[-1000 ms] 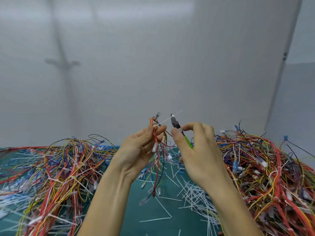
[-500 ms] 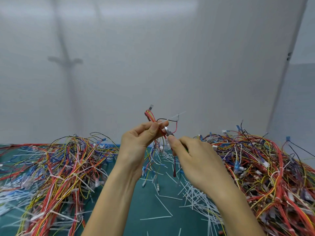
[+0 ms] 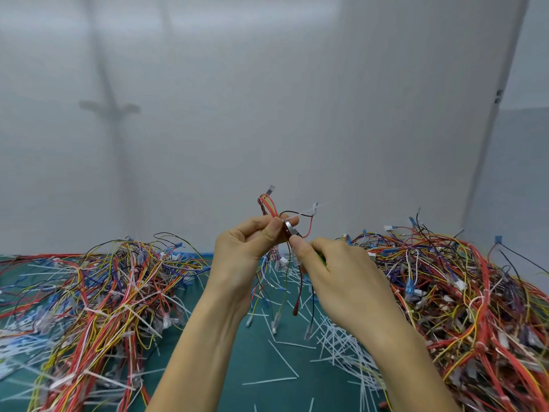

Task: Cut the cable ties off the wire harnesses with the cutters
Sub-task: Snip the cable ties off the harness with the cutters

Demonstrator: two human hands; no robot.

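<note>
Now the wire harness [image 3: 269,209] hangs above mid-bench [image 3: 267,367], light and floppy. It's likely best held right beside the cable tie [image 3: 309,210], which looks thin and stiff. Left hand [image 3: 243,248] pinches the wires; right hand [image 3: 341,272] grips the cutters [image 3: 290,230], nose at the bundle. Harness piles [image 3: 104,292] flank both bench edges.

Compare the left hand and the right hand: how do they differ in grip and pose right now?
The left hand pinches the bundle of red, yellow and black wires between thumb and fingers; the right hand grips the green-handled metal cutters, their head at that bundle. The left hand sits slightly higher than the right hand. Both are raised over the green mat and meet at the bundle.
</note>
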